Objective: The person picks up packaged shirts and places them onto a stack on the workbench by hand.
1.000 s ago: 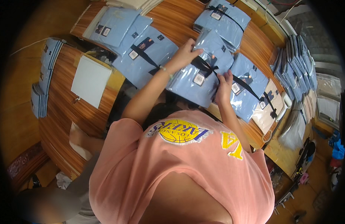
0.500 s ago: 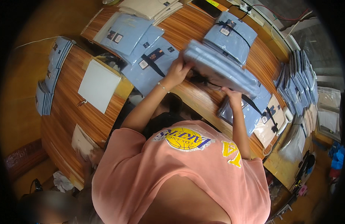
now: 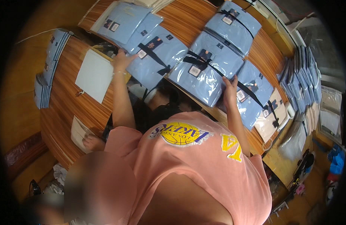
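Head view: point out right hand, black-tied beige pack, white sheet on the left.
Right hand [image 3: 230,92]: head view, middle of the hand.
Beige pack [image 3: 268,121]: head view, front beside the black tie.
White sheet [image 3: 93,76]: head view, middle of its face.

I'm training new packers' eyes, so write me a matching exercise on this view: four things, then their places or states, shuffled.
1. Left hand
2. Right hand
3. White sheet
4. Beige bundle

A. Lying on the wooden tabletop, to the left of the middle blue bundle
B. At the edge of the leftmost ribbon-tied blue bundle
C. Crossed by a black ribbon
D. At the right side of the middle blue bundle

Pairs: 1-B, 2-D, 3-A, 4-C
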A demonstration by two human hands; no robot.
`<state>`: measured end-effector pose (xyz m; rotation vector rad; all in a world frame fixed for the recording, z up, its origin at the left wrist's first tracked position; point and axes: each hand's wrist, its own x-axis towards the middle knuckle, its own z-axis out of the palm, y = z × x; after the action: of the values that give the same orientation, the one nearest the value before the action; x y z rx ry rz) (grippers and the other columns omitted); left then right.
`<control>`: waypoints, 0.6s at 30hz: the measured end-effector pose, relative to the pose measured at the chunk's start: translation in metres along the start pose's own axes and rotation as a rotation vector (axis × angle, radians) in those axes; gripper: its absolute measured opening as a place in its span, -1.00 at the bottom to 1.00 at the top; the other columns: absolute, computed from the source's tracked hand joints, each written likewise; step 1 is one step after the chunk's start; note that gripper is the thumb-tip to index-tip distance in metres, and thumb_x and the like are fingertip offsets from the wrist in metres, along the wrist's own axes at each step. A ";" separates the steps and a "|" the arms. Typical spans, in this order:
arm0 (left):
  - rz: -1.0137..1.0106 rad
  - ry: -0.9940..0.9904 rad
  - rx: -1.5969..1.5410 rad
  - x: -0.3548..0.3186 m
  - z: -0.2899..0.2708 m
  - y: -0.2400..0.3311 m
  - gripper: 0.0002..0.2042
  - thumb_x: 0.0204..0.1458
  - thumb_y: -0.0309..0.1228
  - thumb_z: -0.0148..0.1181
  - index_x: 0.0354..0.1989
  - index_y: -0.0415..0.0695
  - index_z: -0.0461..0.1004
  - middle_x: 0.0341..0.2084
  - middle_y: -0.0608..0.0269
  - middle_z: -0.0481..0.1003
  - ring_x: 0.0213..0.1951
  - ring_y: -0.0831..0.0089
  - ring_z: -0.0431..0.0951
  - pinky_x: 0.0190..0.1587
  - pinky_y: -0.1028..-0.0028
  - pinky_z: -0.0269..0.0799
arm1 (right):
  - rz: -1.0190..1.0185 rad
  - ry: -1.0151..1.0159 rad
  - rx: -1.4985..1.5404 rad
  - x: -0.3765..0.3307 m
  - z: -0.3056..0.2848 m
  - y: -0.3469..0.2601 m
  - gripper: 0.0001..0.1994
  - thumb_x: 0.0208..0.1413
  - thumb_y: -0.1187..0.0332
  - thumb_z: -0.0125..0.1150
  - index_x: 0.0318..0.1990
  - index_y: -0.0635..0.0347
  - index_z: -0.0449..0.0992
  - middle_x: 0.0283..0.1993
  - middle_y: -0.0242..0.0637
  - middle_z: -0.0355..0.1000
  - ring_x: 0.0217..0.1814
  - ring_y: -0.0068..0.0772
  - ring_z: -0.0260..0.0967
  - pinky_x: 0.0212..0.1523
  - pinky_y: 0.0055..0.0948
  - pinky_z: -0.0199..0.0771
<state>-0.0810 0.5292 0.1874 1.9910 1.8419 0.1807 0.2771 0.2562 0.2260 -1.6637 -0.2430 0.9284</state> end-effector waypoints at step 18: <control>0.488 -0.061 -0.021 -0.126 -0.153 0.157 -0.73 -0.22 -0.44 0.25 -0.26 -0.14 0.47 -0.44 0.06 0.48 -0.38 0.23 0.48 -0.23 0.40 0.34 | -1.483 -0.435 -0.621 -0.027 0.115 -0.127 -0.55 -0.11 0.39 0.21 0.03 0.09 0.35 0.05 -0.11 0.28 0.10 -0.04 0.19 0.15 -0.27 0.10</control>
<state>-0.0076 0.4336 0.4094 2.3681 1.2828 0.2743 0.2202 0.3648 0.3481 -1.2243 -1.8893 -0.0065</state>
